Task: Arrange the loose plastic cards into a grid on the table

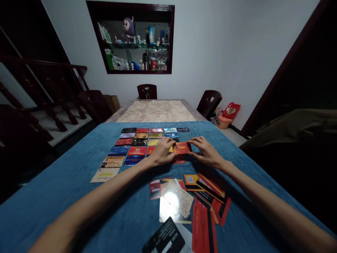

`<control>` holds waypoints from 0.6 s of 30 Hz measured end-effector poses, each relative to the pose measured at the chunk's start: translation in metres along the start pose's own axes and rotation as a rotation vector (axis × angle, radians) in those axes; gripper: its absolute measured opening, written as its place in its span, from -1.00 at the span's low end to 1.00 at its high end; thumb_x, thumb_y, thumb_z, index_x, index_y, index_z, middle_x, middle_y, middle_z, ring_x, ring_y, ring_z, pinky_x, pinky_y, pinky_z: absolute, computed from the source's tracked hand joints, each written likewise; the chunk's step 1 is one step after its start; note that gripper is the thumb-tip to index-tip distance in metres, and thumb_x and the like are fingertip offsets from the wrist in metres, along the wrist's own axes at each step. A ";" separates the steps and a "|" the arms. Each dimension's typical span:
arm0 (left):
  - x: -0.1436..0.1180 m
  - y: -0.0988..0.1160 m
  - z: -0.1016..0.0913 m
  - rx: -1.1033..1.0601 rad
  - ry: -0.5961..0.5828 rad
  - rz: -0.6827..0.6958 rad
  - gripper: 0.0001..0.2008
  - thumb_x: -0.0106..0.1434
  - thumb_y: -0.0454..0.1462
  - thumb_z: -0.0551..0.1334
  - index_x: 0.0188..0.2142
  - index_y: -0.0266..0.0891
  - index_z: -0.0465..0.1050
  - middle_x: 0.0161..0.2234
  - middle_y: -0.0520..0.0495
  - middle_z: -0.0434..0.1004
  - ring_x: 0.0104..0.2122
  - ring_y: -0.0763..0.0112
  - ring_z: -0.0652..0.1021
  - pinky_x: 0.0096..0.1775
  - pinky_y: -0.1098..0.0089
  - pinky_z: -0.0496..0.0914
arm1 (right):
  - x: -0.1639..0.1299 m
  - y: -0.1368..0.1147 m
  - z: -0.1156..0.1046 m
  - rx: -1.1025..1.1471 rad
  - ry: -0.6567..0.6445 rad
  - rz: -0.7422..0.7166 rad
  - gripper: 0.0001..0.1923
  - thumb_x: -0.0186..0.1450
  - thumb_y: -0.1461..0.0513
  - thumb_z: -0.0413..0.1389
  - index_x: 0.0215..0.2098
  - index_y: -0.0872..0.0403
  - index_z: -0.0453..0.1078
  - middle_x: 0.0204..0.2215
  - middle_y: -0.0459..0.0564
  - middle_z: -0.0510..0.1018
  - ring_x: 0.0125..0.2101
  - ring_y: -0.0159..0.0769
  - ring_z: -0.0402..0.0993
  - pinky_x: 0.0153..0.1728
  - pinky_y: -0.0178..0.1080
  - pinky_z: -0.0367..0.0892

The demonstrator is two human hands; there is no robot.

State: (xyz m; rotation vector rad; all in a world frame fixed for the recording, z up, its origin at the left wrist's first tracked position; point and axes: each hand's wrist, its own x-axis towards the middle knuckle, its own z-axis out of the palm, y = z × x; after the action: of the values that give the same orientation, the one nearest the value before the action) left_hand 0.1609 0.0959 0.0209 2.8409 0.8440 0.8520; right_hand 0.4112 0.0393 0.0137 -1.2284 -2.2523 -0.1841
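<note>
— What are the hands doing?
— The left hand (163, 150) and right hand (204, 150) pinch a red card (182, 148) by its ends, low over the worktop (79, 182).
— Around it?
— Rows of cards (137, 144) just left; a loose pile (189, 200) nearer the person.

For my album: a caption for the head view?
Both hands hold a red card over rows of cards.

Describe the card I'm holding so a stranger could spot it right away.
On the blue cloth, find the neat grid of cards. At its right edge, the left hand and right hand pinch one red-orange card with yellow lettering, the only card held.
</note>
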 end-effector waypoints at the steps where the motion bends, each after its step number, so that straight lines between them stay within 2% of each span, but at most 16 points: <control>1: 0.007 -0.002 0.004 0.005 -0.006 -0.011 -0.70 0.16 -0.30 0.30 -0.08 -0.25 0.48 -0.06 -0.19 0.46 -0.04 0.12 0.44 0.06 0.12 0.36 | 0.002 0.008 0.001 -0.001 -0.007 0.014 -0.59 0.32 0.10 0.14 0.09 0.08 0.43 -0.01 0.18 0.50 -0.07 -0.01 0.36 -0.04 0.02 0.35; 7: 0.048 -0.019 0.028 0.011 -0.046 -0.101 -0.80 0.16 -0.29 0.28 -0.20 -0.28 0.52 -0.12 -0.20 0.50 -0.04 0.12 0.44 0.01 0.19 0.39 | 0.022 0.057 0.012 0.023 -0.064 0.075 -0.66 0.28 0.09 0.19 -0.03 0.07 0.50 -0.04 0.15 0.54 -0.10 -0.03 0.42 -0.02 -0.01 0.30; 13: 0.082 -0.033 0.047 0.044 -0.103 -0.206 -0.71 0.15 -0.24 0.30 -0.13 -0.28 0.54 -0.05 -0.20 0.52 0.00 0.10 0.44 0.06 0.19 0.36 | 0.041 0.098 0.019 0.073 -0.113 0.148 -0.61 0.21 0.09 0.24 -0.06 0.10 0.52 -0.06 0.15 0.58 -0.12 -0.05 0.47 -0.04 -0.06 0.32; 18: 0.101 -0.037 0.057 0.061 -0.130 -0.261 -0.68 0.16 -0.23 0.28 -0.09 -0.31 0.56 -0.05 -0.24 0.55 0.00 0.07 0.46 0.02 0.22 0.38 | 0.054 0.117 0.020 0.106 -0.179 0.264 -0.58 0.14 0.12 0.27 -0.06 0.11 0.54 -0.08 0.09 0.60 -0.19 -0.11 0.51 -0.13 -0.16 0.38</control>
State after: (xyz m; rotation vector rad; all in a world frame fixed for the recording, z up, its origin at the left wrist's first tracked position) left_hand 0.2430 0.1859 0.0151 2.7152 1.2061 0.6119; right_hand 0.4752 0.1527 0.0093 -1.5190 -2.1869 0.1493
